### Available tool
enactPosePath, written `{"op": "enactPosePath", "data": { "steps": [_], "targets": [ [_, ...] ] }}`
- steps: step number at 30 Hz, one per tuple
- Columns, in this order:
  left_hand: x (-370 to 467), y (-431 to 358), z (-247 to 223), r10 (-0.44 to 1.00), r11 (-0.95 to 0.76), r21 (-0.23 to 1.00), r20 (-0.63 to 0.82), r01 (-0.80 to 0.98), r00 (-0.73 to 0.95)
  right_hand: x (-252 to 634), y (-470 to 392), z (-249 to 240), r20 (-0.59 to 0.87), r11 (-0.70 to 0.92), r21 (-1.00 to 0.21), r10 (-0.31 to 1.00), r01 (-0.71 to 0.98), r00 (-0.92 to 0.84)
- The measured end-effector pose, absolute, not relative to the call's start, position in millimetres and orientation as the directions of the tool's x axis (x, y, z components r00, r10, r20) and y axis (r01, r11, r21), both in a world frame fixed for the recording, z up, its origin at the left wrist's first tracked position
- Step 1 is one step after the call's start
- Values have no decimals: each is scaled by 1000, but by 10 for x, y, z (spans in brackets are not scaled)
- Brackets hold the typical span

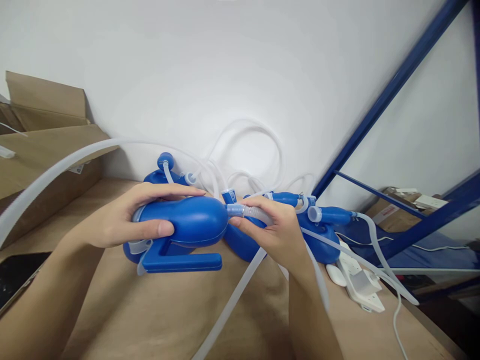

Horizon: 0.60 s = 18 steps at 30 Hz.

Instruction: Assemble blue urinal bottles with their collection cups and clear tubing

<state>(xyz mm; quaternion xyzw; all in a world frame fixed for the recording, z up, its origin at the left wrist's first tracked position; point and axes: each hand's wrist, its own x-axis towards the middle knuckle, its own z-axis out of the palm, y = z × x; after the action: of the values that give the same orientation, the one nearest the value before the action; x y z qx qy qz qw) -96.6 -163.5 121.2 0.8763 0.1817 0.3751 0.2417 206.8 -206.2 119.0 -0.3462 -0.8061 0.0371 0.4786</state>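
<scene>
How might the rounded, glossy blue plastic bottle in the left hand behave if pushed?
The rounded blue plastic bottle shows a seam, suggesting fairly stiff moulded plastic. Its glossy surface may be slippery. Its curved body could roll, though the angular blue handle would likely check that.

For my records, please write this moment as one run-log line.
left hand: holds blue bottle | right hand: holds hose at bottle's end | left: cardboard box | right: power strip
</scene>
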Motion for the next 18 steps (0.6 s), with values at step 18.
{"op": "enactPosePath", "data": {
  "steps": [18],
  "targets": [
    [-1012,-1871,1371,722,246,967,-223,58,655,2121,-2023,1148,762,921,-221,368,321,-533]
  ]
}}
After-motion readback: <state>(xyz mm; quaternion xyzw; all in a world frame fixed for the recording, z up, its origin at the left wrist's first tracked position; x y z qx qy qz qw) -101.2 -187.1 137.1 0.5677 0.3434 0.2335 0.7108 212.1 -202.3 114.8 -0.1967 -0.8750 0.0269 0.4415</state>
